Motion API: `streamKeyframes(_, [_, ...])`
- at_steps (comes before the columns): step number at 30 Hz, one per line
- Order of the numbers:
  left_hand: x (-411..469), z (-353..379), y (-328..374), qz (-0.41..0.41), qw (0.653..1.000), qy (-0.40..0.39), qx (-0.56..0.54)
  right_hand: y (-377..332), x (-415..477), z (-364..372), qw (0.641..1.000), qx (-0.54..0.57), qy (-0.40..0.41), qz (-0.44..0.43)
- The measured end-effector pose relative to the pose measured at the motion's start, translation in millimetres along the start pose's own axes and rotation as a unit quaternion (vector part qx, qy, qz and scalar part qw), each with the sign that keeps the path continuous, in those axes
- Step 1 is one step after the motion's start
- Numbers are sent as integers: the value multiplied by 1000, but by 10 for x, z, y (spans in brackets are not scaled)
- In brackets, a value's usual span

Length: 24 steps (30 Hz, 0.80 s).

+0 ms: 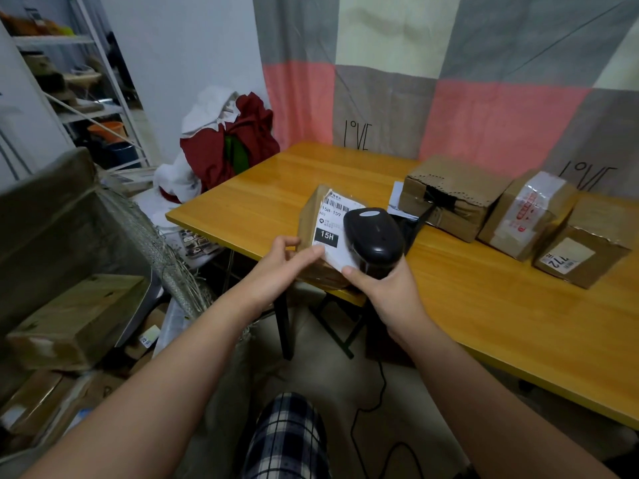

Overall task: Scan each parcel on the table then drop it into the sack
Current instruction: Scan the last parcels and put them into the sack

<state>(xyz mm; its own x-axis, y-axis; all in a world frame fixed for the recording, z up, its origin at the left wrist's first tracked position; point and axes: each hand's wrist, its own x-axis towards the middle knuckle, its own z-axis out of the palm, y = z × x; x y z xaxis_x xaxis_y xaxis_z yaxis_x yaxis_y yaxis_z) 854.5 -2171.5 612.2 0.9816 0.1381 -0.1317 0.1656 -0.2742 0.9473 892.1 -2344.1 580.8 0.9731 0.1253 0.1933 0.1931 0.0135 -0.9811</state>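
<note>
Scan step in hand, by my reading. The right hand [387,292] is clenched round the handle of the scanner [375,236], whose head sits over the label [333,216] of the parcel [311,219] at frame centre. That parcel is at the table's [484,323] near edge, tilted. I cannot tell whether it rests on the top or is lifted. The left hand [287,262] grasps its near-left corner, thumb on the side and forefinger across the label.

Left to do: this drop, then 3 more parcels in a row at right, namely the torn box [449,202], the taped box [525,216] and the box marked 772 [581,257]. The sack [162,250] gapes at left of frame. A carton [79,316] showing in its mouth suggests at least 1 is done.

Materials:
- Parcels are brown corrugated card and squarish. 1 has ragged perforated flaps, and 1 is wrapped in glossy clear tape.
- The label is white paper with a barcode and a black 15H block.
- The scanner is smooth black plastic with a rounded head.
- The sack is coarse woven mesh with a frayed rim.
- The table is glossy orange-yellow wood.
</note>
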Motion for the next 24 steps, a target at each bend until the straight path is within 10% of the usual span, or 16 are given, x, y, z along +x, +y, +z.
streamKeyframes(8, [112,150,59,-44,999,17,5,-113,10,-31,999,40,26,-14])
streamKeyframes(24, [126,211,-150,181,975,22,131,-36,49,-322,982,-187,-1,-7])
